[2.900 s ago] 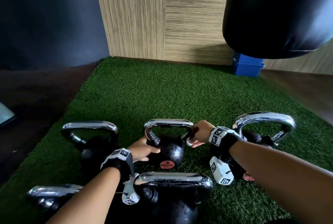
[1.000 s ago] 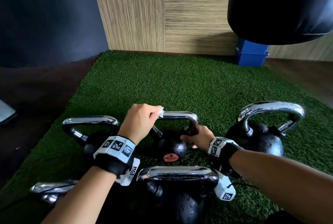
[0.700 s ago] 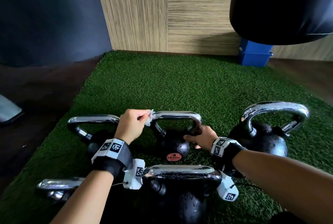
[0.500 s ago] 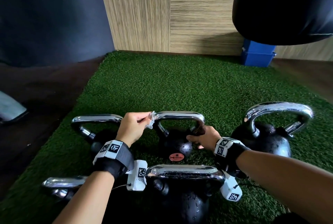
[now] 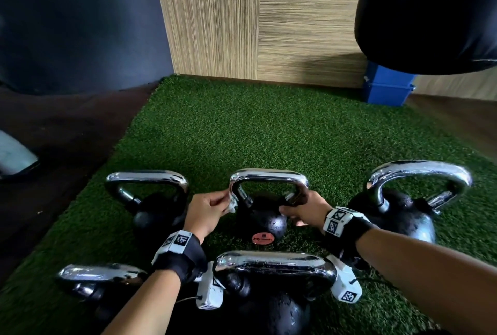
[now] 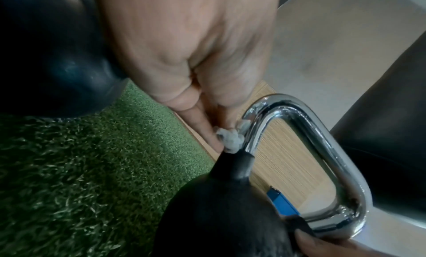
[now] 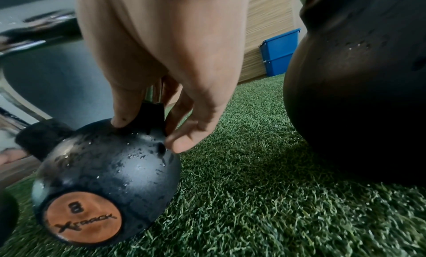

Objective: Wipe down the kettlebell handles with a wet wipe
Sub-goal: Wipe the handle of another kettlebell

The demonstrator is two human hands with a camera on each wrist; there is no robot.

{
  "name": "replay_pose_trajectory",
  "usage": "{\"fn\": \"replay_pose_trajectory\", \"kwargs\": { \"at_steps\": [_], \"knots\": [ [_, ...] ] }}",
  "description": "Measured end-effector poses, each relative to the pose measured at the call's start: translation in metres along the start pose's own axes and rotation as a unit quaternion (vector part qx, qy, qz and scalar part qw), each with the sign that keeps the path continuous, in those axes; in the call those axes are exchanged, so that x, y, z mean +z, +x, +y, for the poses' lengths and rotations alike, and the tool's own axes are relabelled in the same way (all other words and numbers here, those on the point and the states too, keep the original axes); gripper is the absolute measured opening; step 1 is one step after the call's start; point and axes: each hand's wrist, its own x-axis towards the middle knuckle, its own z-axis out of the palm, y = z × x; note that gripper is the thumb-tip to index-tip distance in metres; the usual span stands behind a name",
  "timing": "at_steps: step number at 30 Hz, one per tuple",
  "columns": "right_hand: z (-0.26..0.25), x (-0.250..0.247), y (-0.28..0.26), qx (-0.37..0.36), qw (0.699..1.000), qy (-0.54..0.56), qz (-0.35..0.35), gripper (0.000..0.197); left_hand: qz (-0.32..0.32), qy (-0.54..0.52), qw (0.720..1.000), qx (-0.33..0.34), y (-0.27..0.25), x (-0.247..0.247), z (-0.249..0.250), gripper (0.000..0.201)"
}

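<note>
A patch of green artificial turf (image 5: 242, 130) lies in a corner with a wood-grain wall (image 5: 242, 17) behind it, a blue bin (image 5: 387, 89) at the wall's foot and a black punching bag (image 5: 430, 11) hanging at the upper right. Five black kettlebells with chrome handles stand on the turf. The middle kettlebell (image 5: 265, 220), marked with an orange "8" disc, sits between both hands. The left hand (image 5: 205, 211) has its grip pinched together on a crumpled white wet wipe (image 5: 231, 204), pressing it against the left upright of the chrome handle (image 5: 269, 174), just above the black collar. The right hand (image 5: 306, 209) has its grip curled around the base of the handle's right upright, its fingertips (image 7: 123, 120) touching the wet bell.
</note>
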Motion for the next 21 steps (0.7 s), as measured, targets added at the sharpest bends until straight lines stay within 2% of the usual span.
{"fn": "replay_pose_trajectory", "kwargs": {
  "at_steps": [3,6,8,11,14,15,17,21],
  "knots": [
    [-0.003,-0.007,0.0,-0.017,0.999,0.002,-0.041,0.038,-0.018,0.055,0.998,0.01,0.0,-0.005,0.003,0.015],
    [-0.007,-0.015,-0.001,-0.013,0.996,-0.048,-0.074,0.034,-0.027,0.159,0.985,0.057,-0.001,-0.009,0.009,0.003],
    [-0.01,-0.021,-0.002,-0.012,0.992,-0.098,-0.075,0.033,-0.014,0.201,0.976,0.085,-0.001,-0.008,0.011,0.007],
    [-0.011,-0.031,-0.003,-0.013,0.981,-0.178,-0.072,0.017,0.002,0.226,0.969,0.1,0.007,0.0,0.015,0.016],
    [-0.019,-0.035,-0.013,-0.044,0.965,-0.24,-0.097,0.033,-0.004,0.285,0.953,0.101,0.025,0.016,0.028,0.026],
    [-0.024,-0.034,-0.016,-0.057,0.957,-0.259,-0.115,0.032,-0.006,0.318,0.942,0.106,0.031,0.022,0.033,0.03],
    [-0.033,-0.029,-0.02,-0.072,0.942,-0.289,-0.153,0.017,-0.004,0.362,0.925,0.117,0.042,0.036,0.044,0.032],
    [-0.04,-0.014,-0.02,-0.078,0.94,-0.275,-0.186,0.032,-0.026,0.352,0.932,0.081,0.058,0.062,0.06,0.028]
  ]
}}
